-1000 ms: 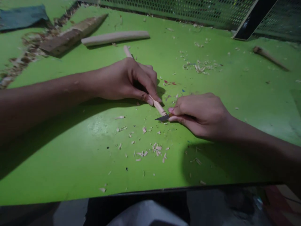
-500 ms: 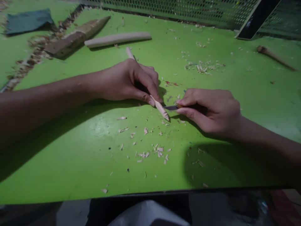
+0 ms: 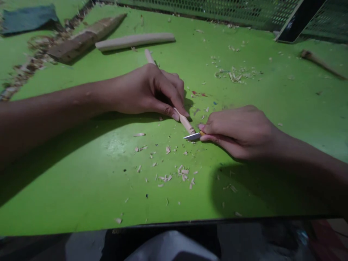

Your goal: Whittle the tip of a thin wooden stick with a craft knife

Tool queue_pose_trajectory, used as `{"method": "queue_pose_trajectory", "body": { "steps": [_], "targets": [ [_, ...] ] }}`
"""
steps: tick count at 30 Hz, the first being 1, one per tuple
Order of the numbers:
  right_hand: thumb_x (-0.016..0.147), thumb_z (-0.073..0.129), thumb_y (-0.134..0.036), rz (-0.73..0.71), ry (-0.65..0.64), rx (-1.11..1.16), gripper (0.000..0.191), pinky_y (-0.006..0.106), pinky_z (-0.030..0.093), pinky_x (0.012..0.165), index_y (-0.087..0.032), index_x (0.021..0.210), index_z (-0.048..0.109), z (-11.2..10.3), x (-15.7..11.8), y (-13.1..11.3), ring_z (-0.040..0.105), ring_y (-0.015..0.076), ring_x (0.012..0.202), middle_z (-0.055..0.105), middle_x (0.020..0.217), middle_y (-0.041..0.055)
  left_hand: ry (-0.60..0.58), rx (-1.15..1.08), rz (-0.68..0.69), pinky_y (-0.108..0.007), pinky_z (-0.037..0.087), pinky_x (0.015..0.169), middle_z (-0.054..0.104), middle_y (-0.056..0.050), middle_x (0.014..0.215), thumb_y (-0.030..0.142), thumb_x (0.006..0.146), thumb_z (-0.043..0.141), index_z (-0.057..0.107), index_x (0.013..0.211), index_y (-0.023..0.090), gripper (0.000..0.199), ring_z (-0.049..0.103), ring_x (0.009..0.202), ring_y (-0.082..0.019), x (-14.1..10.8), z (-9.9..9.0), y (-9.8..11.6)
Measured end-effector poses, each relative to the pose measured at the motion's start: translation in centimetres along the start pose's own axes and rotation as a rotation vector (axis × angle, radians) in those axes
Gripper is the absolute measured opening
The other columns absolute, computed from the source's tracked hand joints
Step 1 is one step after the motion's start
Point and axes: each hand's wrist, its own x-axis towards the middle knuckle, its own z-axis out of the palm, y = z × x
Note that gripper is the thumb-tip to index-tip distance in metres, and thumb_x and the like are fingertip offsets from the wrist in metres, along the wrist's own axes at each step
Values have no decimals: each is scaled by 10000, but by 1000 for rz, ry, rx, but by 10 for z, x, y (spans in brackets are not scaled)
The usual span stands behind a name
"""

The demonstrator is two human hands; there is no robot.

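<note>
The wooden stick (image 3: 187, 123) extends beneath the left hand (image 3: 156, 90), which pinches it short of its near end. The right hand (image 3: 239, 132) grips the knife (image 3: 193, 136), blade positioned at that end. Wood shavings (image 3: 185, 172) lie below both hands; a pale wooden bar (image 3: 136, 41) lies beyond the left.

Table (image 3: 89, 195) is bright lime green with some red smudges (image 3: 199, 94) and a tiny blue speck (image 3: 215, 103). The held stick (image 3: 187, 124) is pale pinkish tan, the knife (image 3: 192, 136) has a silvery blade and yellowish-orange handle (image 3: 202, 133). Shavings (image 3: 185, 172) are creamy beige, wood chunk (image 3: 83, 38) goes dark brown to tan, cloth (image 3: 29, 19) is dull blue-green, mesh (image 3: 190, 7) is green dotted with dark holes.
</note>
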Motion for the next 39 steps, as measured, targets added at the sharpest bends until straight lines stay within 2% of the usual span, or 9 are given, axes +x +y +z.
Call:
{"method": "queue_pose_trajectory", "body": {
  "steps": [13, 17, 21, 25, 30, 35, 39],
  "targets": [
    [1164, 535, -194, -40, 5, -63, 283, 304, 388, 645, -182, 914, 668, 1, 4, -2, 554, 151, 686, 631, 793, 1, 26, -47, -17, -255, 627, 736, 810, -43, 943, 491, 1011, 797, 856, 1067, 177, 324, 723, 846, -111, -1, 2, 1],
    [1140, 587, -181, -40, 27, 19, 264, 315, 363, 631, -172, 891, 671, 2, 10, -1, 522, 149, 668, 618, 771, 3, 17, -51, -30, -268, 629, 728, 819, -55, 966, 482, 1008, 803, 860, 1070, 182, 312, 730, 852, -122, -1, 0, 0],
    [1124, 641, -186, -43, 43, 124, 195, 276, 404, 669, -162, 938, 692, 2, 9, 1, 558, 132, 705, 644, 808, 4, -10, -49, -52, -256, 622, 720, 814, -51, 974, 487, 1004, 804, 859, 1090, 188, 316, 736, 851, -117, -1, -3, 1],
    [1153, 595, -248, -30, 13, 71, 236, 277, 411, 667, -181, 958, 709, 2, 3, 3, 573, 136, 697, 659, 803, -3, 2, -72, -44, -249, 619, 717, 804, -49, 946, 452, 988, 827, 858, 1083, 176, 293, 726, 841, -118, -1, -3, 2],
    [1140, 606, -241, 1, 42, 76, 202, 284, 431, 665, -192, 985, 727, 4, 2, 3, 602, 143, 707, 704, 837, 11, -2, -37, -43, -266, 623, 738, 802, -64, 948, 475, 1008, 796, 855, 1093, 150, 341, 726, 852, -120, -1, -2, 2],
    [1133, 625, -266, 12, 59, 67, 207, 284, 436, 675, -198, 967, 728, 5, 2, 2, 616, 147, 716, 708, 834, 13, 11, -51, -66, -255, 619, 726, 805, -33, 948, 488, 996, 810, 866, 1085, 208, 299, 720, 845, -114, -1, -1, 1],
    [1139, 600, -215, 8, 42, 25, 227, 281, 401, 663, -183, 947, 716, 4, 3, -1, 576, 136, 690, 672, 805, 7, 13, -44, -43, -272, 627, 752, 811, -58, 945, 458, 1007, 808, 867, 1079, 198, 276, 726, 868, -128, -1, 0, 1]
  ]
}}
